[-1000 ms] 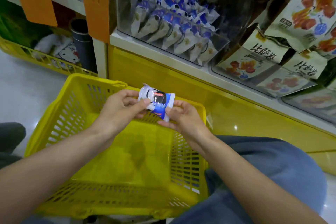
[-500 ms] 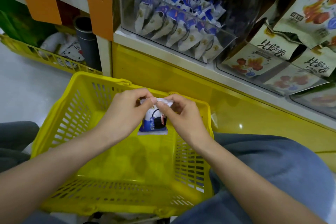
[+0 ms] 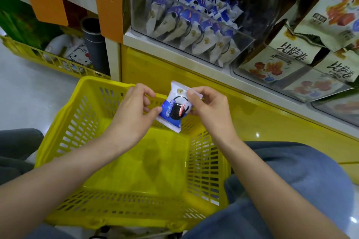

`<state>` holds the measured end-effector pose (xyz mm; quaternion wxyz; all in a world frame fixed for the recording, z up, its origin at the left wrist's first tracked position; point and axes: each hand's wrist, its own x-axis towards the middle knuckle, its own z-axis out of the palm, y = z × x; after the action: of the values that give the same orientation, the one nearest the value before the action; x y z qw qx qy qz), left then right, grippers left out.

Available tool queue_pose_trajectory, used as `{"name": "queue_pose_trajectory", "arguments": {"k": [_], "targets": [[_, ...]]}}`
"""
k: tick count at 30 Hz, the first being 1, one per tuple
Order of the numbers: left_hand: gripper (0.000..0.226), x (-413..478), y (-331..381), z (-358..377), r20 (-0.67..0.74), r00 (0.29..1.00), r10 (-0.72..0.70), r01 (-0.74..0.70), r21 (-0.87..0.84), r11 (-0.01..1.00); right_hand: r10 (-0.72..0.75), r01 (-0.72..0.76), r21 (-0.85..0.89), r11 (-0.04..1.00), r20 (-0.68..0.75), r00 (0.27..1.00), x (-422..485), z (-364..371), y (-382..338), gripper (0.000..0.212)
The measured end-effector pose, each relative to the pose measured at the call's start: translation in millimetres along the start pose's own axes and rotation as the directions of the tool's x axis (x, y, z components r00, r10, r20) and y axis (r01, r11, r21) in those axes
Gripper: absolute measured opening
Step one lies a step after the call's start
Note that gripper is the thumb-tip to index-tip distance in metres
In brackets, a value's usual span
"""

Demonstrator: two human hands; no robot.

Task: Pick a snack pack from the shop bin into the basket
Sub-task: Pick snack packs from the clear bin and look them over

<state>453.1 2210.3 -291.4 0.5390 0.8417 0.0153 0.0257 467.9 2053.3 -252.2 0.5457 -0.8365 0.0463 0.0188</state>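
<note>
A small white and blue snack pack [image 3: 173,107] with a dark print hangs above the far end of the yellow plastic basket [image 3: 77,126]. My left hand [image 3: 134,114] pinches its left edge and my right hand [image 3: 208,106] pinches its top right corner. The pack is tilted, its lower corner pointing down into the basket. The basket's floor shows no goods. Up on the shelf, the clear shop bin [image 3: 194,25] holds several packs of the same kind.
A second clear bin [image 3: 295,75] with cream and orange snack bags sits to the right on the yellow shelf front [image 3: 252,114]. Orange panels [image 3: 107,2], a grey tube and a low yellow basket [image 3: 58,60] stand left. My blue-trousered knee [image 3: 303,186] touches the basket's right side.
The pack was upright between both hands half a second ago; now it is tilted and held slightly higher, with the hands drawn a little apart.
</note>
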Motion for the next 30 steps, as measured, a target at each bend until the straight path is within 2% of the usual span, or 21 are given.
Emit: {"name": "queue_pose_trajectory", "arguments": {"k": [3, 5, 6, 8, 10, 13, 15, 17, 19, 21, 23, 25, 27, 30], "targets": [[0.027, -3, 1, -1, 0.066, 0.997, 0.045, -0.047, 0.04, 0.998, 0.171, -0.176, 0.185, 0.967, 0.041, 0.984, 1, 1, -1, 0.017], [0.03, -6, 5, 3, 0.169, 0.985, 0.022, -0.012, -0.061, 0.998, 0.201, -0.217, 0.224, 0.95, 0.09, 0.975, -2, 6, 0, 0.015], [0.028, -7, 9, 5, 0.227, 0.974, -0.024, 0.064, -0.171, 0.983, 0.201, -0.228, 0.24, 0.944, 0.132, 0.971, -3, 8, 0, 0.016], [0.023, -8, 15, 6, 0.331, 0.936, -0.119, 0.253, -0.399, 0.882, 0.17, -0.241, 0.282, 0.929, 0.255, 0.952, -5, 9, -1, 0.025], [0.02, -8, 17, 5, 0.391, 0.908, -0.151, 0.344, -0.489, 0.802, 0.082, -0.217, 0.329, 0.919, 0.378, 0.922, -7, 8, -3, 0.03], [0.033, -7, 16, 2, 0.425, 0.887, -0.182, 0.414, -0.553, 0.723, -0.026, -0.099, 0.273, 0.957, 0.421, 0.906, -9, 6, -5, 0.032], [0.034, -8, 14, 4, 0.416, 0.878, -0.236, 0.46, -0.599, 0.655, 0.001, -0.081, 0.181, 0.98, 0.404, 0.915, -11, 7, -6, 0.036], [0.027, -10, 16, 7, 0.39, 0.88, -0.273, 0.471, -0.629, 0.619, 0.078, -0.127, 0.104, 0.986, 0.385, 0.92, -12, 9, -7, 0.039], [0.022, -10, 18, 8, 0.337, 0.904, -0.264, 0.425, -0.634, 0.646, 0.143, -0.171, 0.043, 0.984, 0.368, 0.919, -14, 10, -6, 0.042], [0.026, -9, 18, 4, 0.272, 0.936, -0.225, 0.346, -0.586, 0.732, 0.229, -0.257, 0.018, 0.966, 0.394, 0.89, -16, 10, -5, 0.044], [0.033, -7, 18, -1, 0.232, 0.957, -0.175, 0.273, -0.516, 0.812, 0.292, -0.379, 0.074, 0.922, 0.508, 0.811, -18, 10, -2, 0.038], [0.038, -6, 18, -3, 0.247, 0.958, -0.148, 0.255, -0.494, 0.831, 0.289, -0.475, 0.184, 0.86, 0.592, 0.752, -18, 8, -3, 0.026], [0.047, -6, 18, -5, 0.289, 0.947, -0.142, 0.282, -0.528, 0.801, 0.267, -0.487, 0.237, 0.84, 0.601, 0.753, -17, 3, -3, 0.015], [0.058, -6, 19, -8, 0.343, 0.935, -0.094, 0.284, -0.56, 0.779, 0.253, -0.43, 0.214, 0.877, 0.554, 0.793, -15, 2, 0, 0.02]]}}
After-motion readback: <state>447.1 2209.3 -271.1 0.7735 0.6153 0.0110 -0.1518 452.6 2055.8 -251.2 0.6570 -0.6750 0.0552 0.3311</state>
